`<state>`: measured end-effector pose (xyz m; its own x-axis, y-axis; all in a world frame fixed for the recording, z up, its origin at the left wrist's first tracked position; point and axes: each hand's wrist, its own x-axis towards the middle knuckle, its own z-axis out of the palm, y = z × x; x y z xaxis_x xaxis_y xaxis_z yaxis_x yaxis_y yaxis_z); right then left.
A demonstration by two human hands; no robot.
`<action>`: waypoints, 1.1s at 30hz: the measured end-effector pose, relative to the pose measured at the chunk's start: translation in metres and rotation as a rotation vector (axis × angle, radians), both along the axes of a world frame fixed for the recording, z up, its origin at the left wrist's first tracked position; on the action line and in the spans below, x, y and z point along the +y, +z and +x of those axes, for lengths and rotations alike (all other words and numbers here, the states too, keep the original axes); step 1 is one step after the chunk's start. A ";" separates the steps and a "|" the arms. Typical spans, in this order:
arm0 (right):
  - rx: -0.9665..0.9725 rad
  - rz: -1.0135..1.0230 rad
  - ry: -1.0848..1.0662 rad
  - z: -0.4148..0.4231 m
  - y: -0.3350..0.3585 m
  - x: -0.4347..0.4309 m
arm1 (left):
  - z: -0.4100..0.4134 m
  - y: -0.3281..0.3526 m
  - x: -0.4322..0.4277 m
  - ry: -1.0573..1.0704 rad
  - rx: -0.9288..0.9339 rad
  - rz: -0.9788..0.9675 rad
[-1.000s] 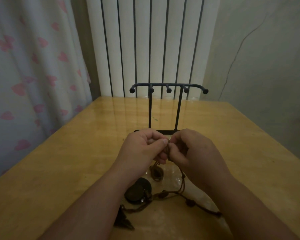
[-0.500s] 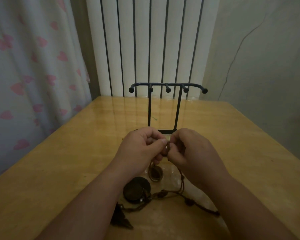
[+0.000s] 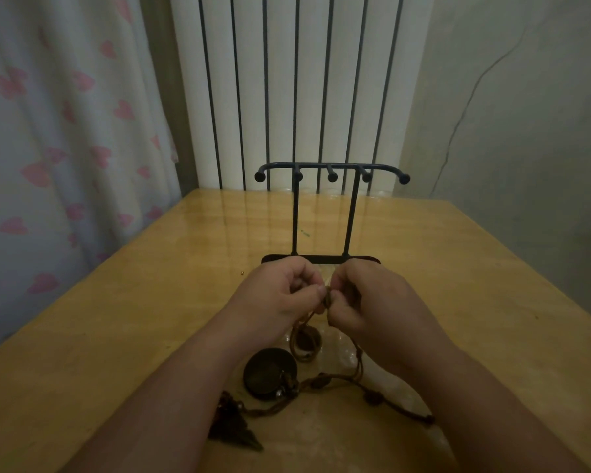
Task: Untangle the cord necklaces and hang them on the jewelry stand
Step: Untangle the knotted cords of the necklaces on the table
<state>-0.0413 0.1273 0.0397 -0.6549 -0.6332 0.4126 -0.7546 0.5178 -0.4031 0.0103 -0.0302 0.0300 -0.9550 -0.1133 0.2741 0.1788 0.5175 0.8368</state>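
The left hand (image 3: 273, 295) and right hand (image 3: 379, 305) are meeting at centre frame, just in front of the base of the stand (image 3: 296, 216). Each grip is pinching the knotted cords (image 3: 326, 298) between thumb and curled fingers. Below the hands, the cords are trailing onto the tabletop (image 3: 116, 319) at lower centre. A ring pendant (image 3: 306, 341) and a round pendant (image 3: 270, 373) are lying there.

A single wide-angle view from the person's head looks forward and down along the glossy yellow wooden table (image 3: 116, 336). Close under the lens, at lower centre, are the left hand (image 3: 280, 297), right hand (image 3: 379, 302) and brown cord necklaces (image 3: 270, 373). Just beyond stands the black metal jewelry stand (image 3: 321, 259), facing the camera, with a white ribbed radiator (image 3: 280, 80) behind.
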 end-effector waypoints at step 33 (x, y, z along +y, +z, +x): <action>0.028 -0.030 -0.003 0.001 -0.001 0.001 | 0.001 0.001 0.004 -0.024 -0.009 0.044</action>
